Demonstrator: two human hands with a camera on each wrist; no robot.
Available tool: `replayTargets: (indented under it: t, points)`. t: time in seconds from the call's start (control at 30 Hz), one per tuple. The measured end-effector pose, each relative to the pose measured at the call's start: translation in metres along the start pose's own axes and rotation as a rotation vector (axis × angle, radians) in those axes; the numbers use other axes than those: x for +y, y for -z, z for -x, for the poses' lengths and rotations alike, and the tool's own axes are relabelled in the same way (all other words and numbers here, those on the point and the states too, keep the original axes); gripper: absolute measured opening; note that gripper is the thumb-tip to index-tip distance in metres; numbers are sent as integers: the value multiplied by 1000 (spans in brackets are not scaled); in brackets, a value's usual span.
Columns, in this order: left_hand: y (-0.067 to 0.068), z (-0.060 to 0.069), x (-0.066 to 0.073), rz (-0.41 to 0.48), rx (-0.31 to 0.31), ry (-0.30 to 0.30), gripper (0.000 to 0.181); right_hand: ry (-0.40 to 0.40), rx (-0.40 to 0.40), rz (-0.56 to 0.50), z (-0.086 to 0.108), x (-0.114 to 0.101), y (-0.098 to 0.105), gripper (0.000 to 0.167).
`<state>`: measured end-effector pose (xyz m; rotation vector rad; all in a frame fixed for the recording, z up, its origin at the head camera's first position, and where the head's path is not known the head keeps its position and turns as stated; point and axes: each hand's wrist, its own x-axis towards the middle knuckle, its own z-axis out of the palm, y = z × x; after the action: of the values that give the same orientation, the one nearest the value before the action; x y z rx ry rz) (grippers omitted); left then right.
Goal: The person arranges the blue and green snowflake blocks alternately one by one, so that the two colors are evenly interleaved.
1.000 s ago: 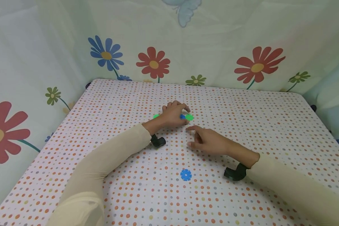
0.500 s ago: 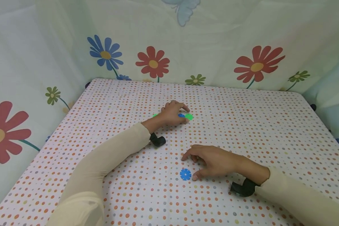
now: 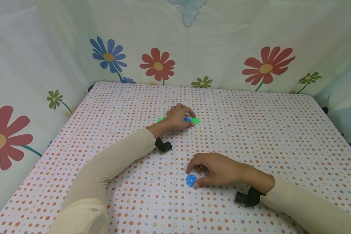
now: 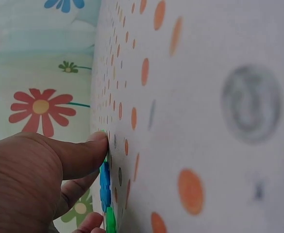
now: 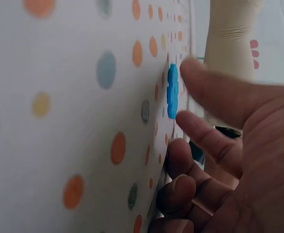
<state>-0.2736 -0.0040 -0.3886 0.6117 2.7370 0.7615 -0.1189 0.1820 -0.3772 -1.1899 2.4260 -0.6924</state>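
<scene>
My left hand (image 3: 179, 117) lies over a row of toothed plastic discs on the table. Its thumb and forefinger pinch the edges of the right-hand green disc (image 3: 195, 120), which adjoins a blue disc (image 3: 187, 119). Another green disc (image 3: 161, 120) peeks out left of the wrist; the hand hides the row's middle. Closer to the person, my right hand (image 3: 219, 169) hovers with bent fingers around a loose blue disc (image 3: 191, 180). Its thumb is at the disc's edge and the forefinger stands apart; the right wrist view shows the disc (image 5: 173, 92) flat on the table beside the fingertips.
A dotted cloth covers the table (image 3: 134, 208). Flower-printed curtains (image 3: 222, 39) hang behind it and at both sides. Black wrist mounts (image 3: 163, 146) sit below both wrists, close to the tabletop.
My right hand has drawn back from beside the left hand toward the person, and its thumb and forefinger have come around the loose blue disc. My left hand has stayed almost still.
</scene>
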Motion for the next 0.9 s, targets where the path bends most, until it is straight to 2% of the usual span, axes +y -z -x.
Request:
replayTargets:
  t: [0.17, 0.5, 0.67, 0.9]
  points:
    - [0, 1, 1, -1, -4, 2, 33, 18, -2, 22, 1, 0, -1, 36]
    - [1, 2, 3, -29, 4, 0, 33, 24, 14, 13, -3, -3, -1, 29]
    - [1, 3, 2, -35, 1, -17, 33, -1, 22, 17, -5, -7, -1, 25]
    - [2, 4, 1, -28, 3, -34, 32, -63, -24, -23, -7, -14, 1, 25]
